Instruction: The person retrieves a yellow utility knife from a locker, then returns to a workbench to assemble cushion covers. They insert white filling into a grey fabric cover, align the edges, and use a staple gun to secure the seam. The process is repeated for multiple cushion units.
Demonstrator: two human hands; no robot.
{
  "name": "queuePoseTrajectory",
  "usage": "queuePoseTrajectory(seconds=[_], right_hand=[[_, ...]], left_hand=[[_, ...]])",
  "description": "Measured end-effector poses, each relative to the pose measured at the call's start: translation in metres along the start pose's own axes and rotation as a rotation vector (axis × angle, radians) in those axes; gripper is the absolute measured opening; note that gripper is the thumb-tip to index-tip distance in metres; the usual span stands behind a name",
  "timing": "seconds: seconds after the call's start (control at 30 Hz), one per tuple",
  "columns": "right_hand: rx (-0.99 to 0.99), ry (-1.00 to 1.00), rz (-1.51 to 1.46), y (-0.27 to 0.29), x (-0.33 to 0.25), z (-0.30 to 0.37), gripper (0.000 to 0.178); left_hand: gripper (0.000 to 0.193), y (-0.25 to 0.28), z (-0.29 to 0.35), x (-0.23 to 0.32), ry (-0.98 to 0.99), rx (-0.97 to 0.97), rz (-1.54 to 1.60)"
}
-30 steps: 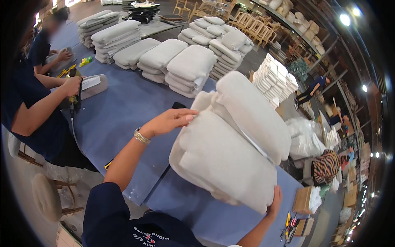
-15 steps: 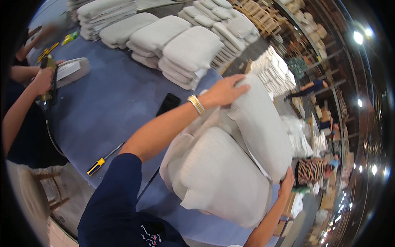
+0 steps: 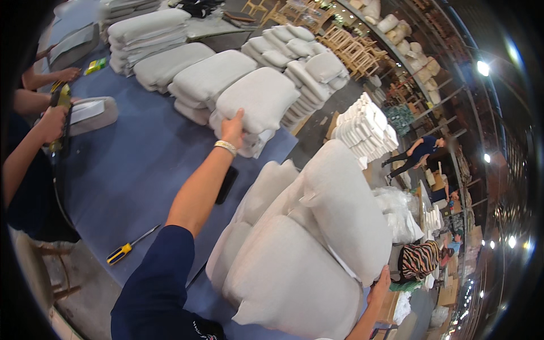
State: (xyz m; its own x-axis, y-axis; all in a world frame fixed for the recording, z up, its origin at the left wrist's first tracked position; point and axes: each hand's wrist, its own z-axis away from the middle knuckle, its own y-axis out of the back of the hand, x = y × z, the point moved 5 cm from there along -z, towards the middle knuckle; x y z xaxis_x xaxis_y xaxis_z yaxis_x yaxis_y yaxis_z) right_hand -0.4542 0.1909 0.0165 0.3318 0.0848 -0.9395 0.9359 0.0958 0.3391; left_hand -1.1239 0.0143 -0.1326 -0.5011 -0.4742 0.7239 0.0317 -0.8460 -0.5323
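Observation:
My left hand (image 3: 233, 129) reaches across the table and grips the near edge of a light grey padded seat cushion (image 3: 258, 97), which tops a short stack. A bracelet circles that wrist. In front of me is a pile of similar cushions, with one large cushion (image 3: 345, 204) leaning on top and a wide one (image 3: 294, 283) lower at the front. My right hand (image 3: 381, 284) holds the right edge of the leaning cushion; some of its fingers are hidden behind it. A black phone (image 3: 226, 186) lies on the table beneath my left forearm.
On the blue table (image 3: 136, 170) lies a yellow-handled screwdriver (image 3: 129, 247). More cushion stacks (image 3: 148, 34) line the far side. At left, a co-worker's hand (image 3: 54, 122) holds a yellow-and-black tool with a hose over a cushion (image 3: 90, 113). A chair (image 3: 42, 266) stands lower left.
My left hand has left the leaning cushion and moved up and left to the stack's top cushion. My right hand stays at the leaning cushion's edge. The cushion pile sits slightly lower in view.

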Motion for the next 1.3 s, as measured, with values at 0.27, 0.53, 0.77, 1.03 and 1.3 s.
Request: queuePoseTrajectory(seconds=[0.27,0.53,0.77,1.03,1.3], right_hand=[[-0.040,0.061,-0.039,-0.003,0.001,-0.001,0.046],[-0.130,-0.013,0.068,-0.013,-0.013,0.001,0.050],[-0.034,0.611,0.441,0.002,-0.075,0.063,0.061],[0.151,1.605,0.588,-0.007,-0.269,0.330,0.087],[-0.023,1.547,0.823,0.115,-0.209,0.387,0.073]], left_hand=[[0.055,-0.011,-0.029,0.032,0.014,-0.162,0.013],[0.034,0.021,0.072,0.123,-0.004,-0.325,0.552],[0.035,0.093,0.271,0.188,-0.207,-0.559,0.468],[0.067,0.108,0.504,0.202,-0.267,-1.008,0.281],[0.056,0.092,0.676,0.081,0.013,-1.247,0.152]])
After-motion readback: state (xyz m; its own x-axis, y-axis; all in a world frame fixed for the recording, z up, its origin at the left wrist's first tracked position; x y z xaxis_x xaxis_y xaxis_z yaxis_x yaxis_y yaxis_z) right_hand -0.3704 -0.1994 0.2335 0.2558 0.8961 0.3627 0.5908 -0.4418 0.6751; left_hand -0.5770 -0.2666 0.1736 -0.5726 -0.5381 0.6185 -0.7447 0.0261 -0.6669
